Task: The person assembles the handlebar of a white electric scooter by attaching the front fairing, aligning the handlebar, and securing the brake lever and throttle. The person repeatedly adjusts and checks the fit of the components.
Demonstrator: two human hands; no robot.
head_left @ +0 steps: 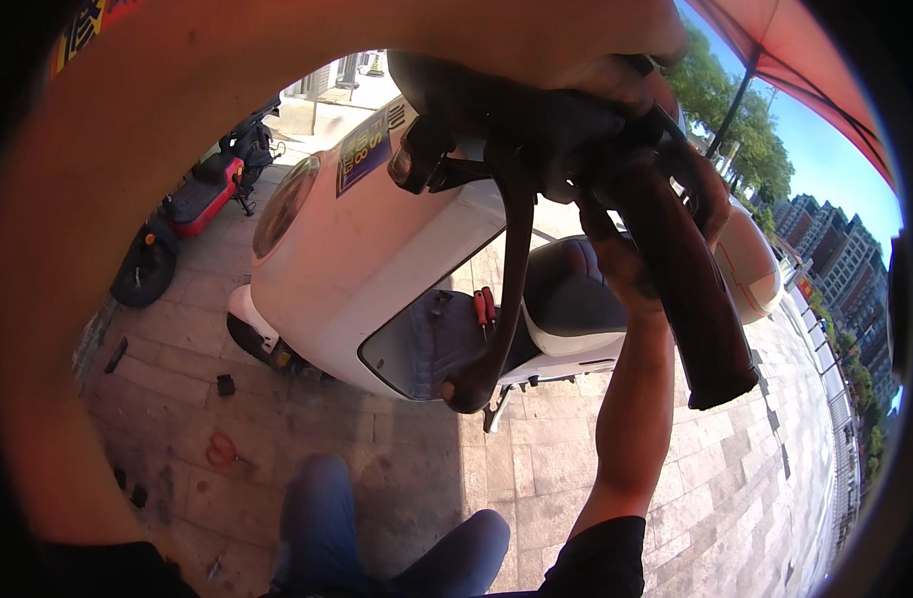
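A handlebar with a dark brown rubber grip (688,294) fills the upper right, close up. Its brake lever (513,269) hangs down beside the grip. My right hand (631,259) is wrapped around the handlebar at the inner end of the grip, thumb on one side and fingers on the other. My left arm arches across the top, and my left hand (631,70) is curled over the dark control housing (546,130). Shadow hides what its fingertips hold. Below stands the white electric scooter (317,249), with two red-handled screwdrivers (485,307) on its footboard.
A red scooter (202,194) is parked at the far left. Orange-handled scissors (222,450) and small black parts (225,385) lie on the paving. My knees (322,508) are at the lower middle. A red canopy (825,60) hangs upper right; a railing (840,439) runs along the right.
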